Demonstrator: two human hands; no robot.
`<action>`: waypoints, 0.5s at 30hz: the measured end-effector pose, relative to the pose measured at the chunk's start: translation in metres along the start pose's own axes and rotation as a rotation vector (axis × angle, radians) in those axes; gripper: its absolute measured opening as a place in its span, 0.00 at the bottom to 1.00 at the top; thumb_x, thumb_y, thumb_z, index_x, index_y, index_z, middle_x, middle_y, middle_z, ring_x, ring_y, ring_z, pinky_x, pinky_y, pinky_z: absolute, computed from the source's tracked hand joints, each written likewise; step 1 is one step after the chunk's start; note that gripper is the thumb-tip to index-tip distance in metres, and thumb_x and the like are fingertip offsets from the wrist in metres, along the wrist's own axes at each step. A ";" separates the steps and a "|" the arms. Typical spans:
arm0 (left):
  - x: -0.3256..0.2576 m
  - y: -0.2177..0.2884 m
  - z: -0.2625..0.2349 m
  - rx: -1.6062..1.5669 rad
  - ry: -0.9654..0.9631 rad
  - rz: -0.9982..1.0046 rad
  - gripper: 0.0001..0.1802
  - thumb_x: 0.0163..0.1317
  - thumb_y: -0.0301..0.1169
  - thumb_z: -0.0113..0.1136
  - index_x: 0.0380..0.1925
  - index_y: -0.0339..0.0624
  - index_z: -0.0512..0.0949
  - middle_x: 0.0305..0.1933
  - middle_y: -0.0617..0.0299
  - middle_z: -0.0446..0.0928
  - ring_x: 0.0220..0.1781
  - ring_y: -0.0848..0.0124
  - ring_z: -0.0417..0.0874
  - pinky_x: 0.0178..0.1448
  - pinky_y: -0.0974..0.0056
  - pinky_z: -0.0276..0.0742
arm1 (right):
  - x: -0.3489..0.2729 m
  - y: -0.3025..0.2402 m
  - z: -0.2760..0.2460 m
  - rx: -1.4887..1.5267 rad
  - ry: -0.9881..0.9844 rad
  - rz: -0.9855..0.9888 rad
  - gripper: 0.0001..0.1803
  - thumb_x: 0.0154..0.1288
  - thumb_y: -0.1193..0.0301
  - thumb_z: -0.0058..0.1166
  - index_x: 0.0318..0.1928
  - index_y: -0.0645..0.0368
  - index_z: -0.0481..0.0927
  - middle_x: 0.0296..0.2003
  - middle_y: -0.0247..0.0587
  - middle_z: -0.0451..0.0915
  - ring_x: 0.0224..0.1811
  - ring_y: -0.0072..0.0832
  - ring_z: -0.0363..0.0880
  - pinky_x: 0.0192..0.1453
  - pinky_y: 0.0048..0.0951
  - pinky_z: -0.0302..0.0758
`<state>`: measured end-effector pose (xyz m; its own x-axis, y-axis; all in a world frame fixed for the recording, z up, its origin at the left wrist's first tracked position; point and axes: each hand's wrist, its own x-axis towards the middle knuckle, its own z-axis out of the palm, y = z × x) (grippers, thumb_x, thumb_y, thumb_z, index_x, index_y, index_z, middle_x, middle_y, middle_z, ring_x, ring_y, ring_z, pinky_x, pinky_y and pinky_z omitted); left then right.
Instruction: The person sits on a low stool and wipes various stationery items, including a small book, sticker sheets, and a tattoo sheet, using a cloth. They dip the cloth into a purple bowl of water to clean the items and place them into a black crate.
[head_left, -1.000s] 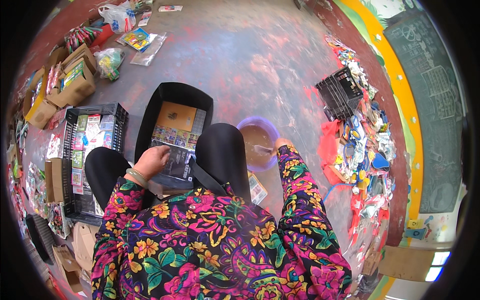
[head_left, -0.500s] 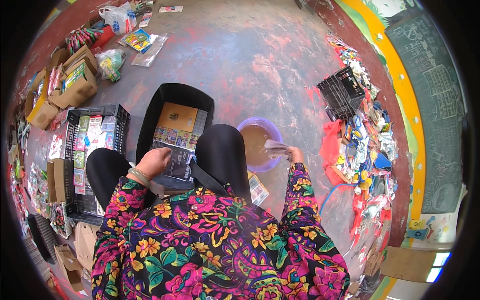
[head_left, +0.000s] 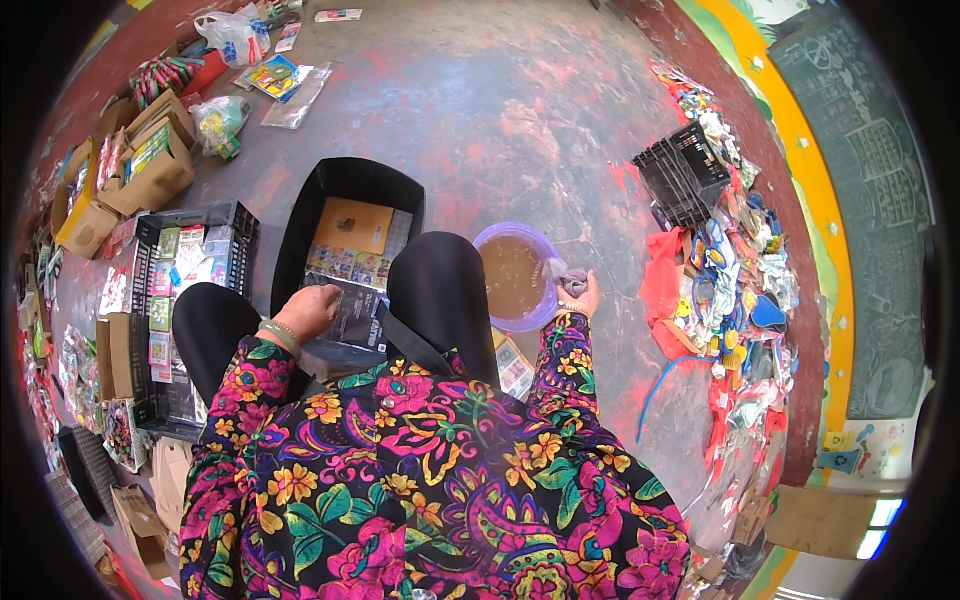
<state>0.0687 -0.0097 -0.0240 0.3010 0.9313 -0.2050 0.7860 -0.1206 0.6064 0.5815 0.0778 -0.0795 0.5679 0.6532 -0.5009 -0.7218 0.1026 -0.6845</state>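
A crumpled greyish rag (head_left: 572,281) is bunched in my right hand (head_left: 580,298), at the right rim of a purple basin (head_left: 553,312) that holds cloudy brown water. My left hand (head_left: 312,312) is closed above the near left part of a black bin (head_left: 291,232); what its fingers hold, if anything, is hidden. Inside the bin lie a brown-covered book or envelope (head_left: 353,226), sheets of small colourful pictures (head_left: 350,266) and a dark printed packet (head_left: 357,315) close to my left hand. My knee covers the bin's near right side.
Left of my knee stands a black crate (head_left: 243,240) of small cards. Cardboard boxes (head_left: 150,182) and plastic bags (head_left: 220,122) line the left wall. An empty-looking black crate (head_left: 683,178) tilts on a litter pile (head_left: 740,300) at the right. A small printed card (head_left: 514,368) lies below the basin.
My right hand has drawn in slightly leftward, and the rag, hanging loose over the basin before, is now bunched up in it. My left hand has shifted little and stays closed.
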 end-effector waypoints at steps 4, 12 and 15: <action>-0.003 0.000 0.002 0.017 0.002 0.007 0.15 0.57 0.33 0.47 0.39 0.34 0.75 0.36 0.43 0.77 0.41 0.50 0.77 0.48 0.54 0.72 | 0.002 0.011 -0.035 -1.081 -0.349 -0.717 0.25 0.46 0.82 0.60 0.48 0.60 0.71 0.44 0.40 0.73 0.44 0.28 0.74 0.49 0.34 0.74; -0.016 0.006 -0.006 0.001 0.029 -0.021 0.15 0.57 0.32 0.49 0.40 0.34 0.75 0.36 0.44 0.77 0.42 0.50 0.77 0.48 0.54 0.72 | -0.029 0.014 0.013 0.196 0.016 0.236 0.10 0.56 0.67 0.54 0.36 0.57 0.71 0.32 0.39 0.73 0.34 0.34 0.73 0.45 0.49 0.73; -0.015 0.008 -0.008 -0.021 0.049 0.020 0.15 0.57 0.32 0.48 0.39 0.34 0.75 0.36 0.44 0.77 0.42 0.51 0.77 0.48 0.55 0.72 | -0.047 0.002 0.017 0.223 -0.040 0.148 0.08 0.57 0.65 0.53 0.29 0.55 0.71 0.28 0.37 0.73 0.34 0.37 0.72 0.45 0.55 0.69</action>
<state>0.0666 -0.0221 -0.0099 0.2896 0.9445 -0.1551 0.7684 -0.1328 0.6260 0.5467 0.0602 -0.0489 0.4369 0.7019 -0.5626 -0.8677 0.1640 -0.4692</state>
